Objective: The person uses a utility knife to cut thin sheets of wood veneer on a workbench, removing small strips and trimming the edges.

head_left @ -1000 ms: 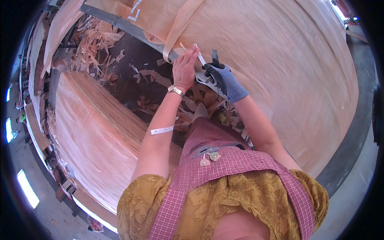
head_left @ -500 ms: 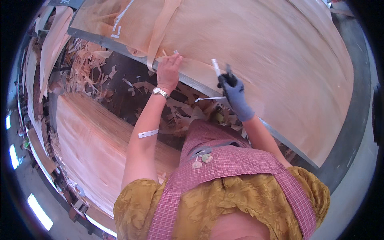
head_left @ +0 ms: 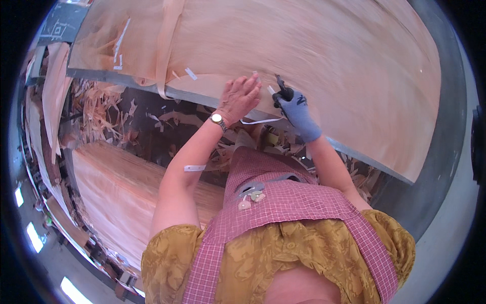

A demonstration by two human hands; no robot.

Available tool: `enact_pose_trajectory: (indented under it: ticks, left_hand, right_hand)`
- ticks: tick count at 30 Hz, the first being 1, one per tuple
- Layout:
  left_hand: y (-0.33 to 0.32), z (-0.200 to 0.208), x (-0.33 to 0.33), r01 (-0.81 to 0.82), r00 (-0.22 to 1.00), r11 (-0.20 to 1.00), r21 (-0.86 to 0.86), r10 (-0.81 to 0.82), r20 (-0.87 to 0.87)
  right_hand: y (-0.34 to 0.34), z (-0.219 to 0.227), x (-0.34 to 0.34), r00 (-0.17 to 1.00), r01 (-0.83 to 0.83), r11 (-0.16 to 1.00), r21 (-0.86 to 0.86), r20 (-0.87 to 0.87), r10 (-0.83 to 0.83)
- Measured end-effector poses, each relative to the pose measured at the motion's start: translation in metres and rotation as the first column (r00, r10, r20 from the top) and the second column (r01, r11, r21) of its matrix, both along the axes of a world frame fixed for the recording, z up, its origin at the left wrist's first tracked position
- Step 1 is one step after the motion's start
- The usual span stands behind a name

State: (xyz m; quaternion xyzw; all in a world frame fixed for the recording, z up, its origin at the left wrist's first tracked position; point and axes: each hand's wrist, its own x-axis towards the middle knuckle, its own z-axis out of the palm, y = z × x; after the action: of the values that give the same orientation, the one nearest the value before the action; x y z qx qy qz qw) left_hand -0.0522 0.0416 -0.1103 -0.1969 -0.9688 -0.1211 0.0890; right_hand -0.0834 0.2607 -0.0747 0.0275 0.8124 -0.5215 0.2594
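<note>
Your bare left hand is reaching over the near edge of the big veneer sheet, fingers stretched and only slightly spread, a small whitish tab right at their tips; whether they press it or merely sit beside it, you can't tell from here, and the thumb is hidden. Across to the right, your gloved right hand is curled around a dark tool, its tip pointing away from you, with a short white strip standing out just left of it. Here's the relation that counts: that strip lies just right of your left fingertips, apart from them, its long axis slanting away and to the left, and the right hand is the nearer one, practically at its base. A thin white band trails between your wrists, below the sheet's edge. Well left of your left fingers, a loose white piece lies on the veneer, slanting down to the right, and another white piece sits on your left forearm. As for writing: dark lettering marks the glove's back, and pale line markings show on a dark panel at upper left.
</note>
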Motion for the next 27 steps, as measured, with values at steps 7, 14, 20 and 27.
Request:
enact_pose_trajectory:
  ticks: [7, 14, 20, 27]
  left_hand:
    - [0.038, 0.014, -0.007, -0.114, 0.988, 0.98, 0.161, 0.095, 0.118]
    - [0.195, 0.004, 0.05, 0.109, 0.982, 0.974, 0.199, -0.136, 0.13]
    - [0.206, -0.001, 0.053, 0.15, 0.964, 0.989, 0.01, -0.149, 0.222]
    - [0.199, 0.015, 0.049, 0.193, 0.954, 0.981, 0.03, -0.194, 0.228]
  right_hand:
    - [0.127, -0.008, 0.028, 0.998, 0.047, 0.997, 0.053, -0.049, -0.044]
    - [0.168, -0.025, 0.042, 0.968, 0.078, 0.803, 0.591, -0.238, 0.081]
    - [0.192, -0.006, 0.083, 0.969, 0.186, 0.976, 0.109, 0.145, -0.201]
    - [0.192, -0.026, 0.142, 0.931, 0.351, 0.917, -0.189, -0.035, -0.364]
